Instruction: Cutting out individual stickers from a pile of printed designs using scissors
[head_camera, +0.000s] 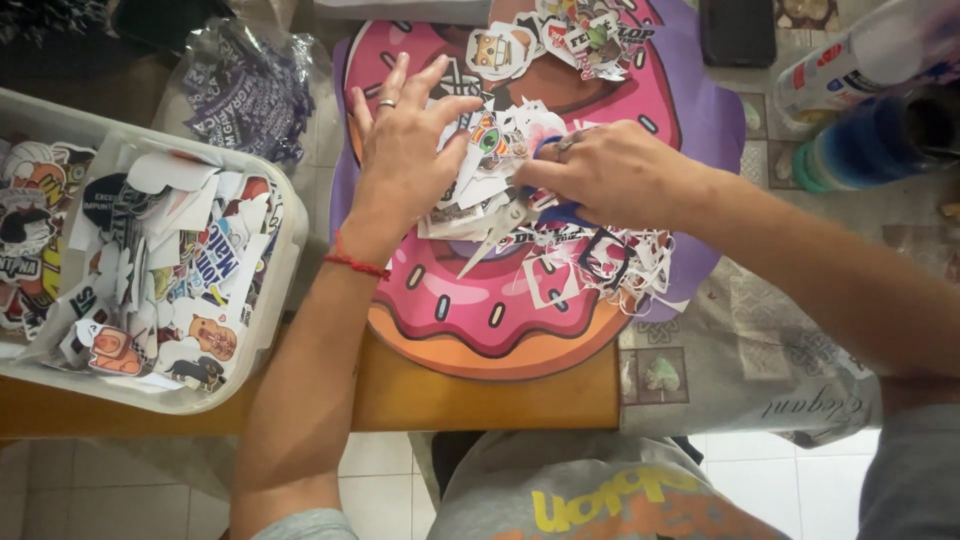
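On the big doughnut-shaped mat (600, 95), seen from the head camera, two hands work in a heap of paper bits. The left hand (405, 150) lies flat with its fingers spread, pressing down on a white sticker sheet (490, 175) near the middle of the mat. It wears a ring, and a red string is tied round the wrist. The right hand (610, 175) is just beside it, closed around the blue handles of a pair of scissors (520, 215). The blades point down and to the left, toward the pink icing part of the mat, and they touch the sheet's edge. I cannot tell if the blades are open.

Thin paper scraps (610, 265) lie on the mat just under the right hand. More cut stickers (575, 35) sit at the top of the mat. Left of the mat stands a clear plastic tub (285, 260) full of stickers. A crinkly plastic bag (245, 90) lies above the tub. Right of the mat, two bottles (870, 110) lie on a patterned cloth. The mat rests on a wooden surface (480, 395).
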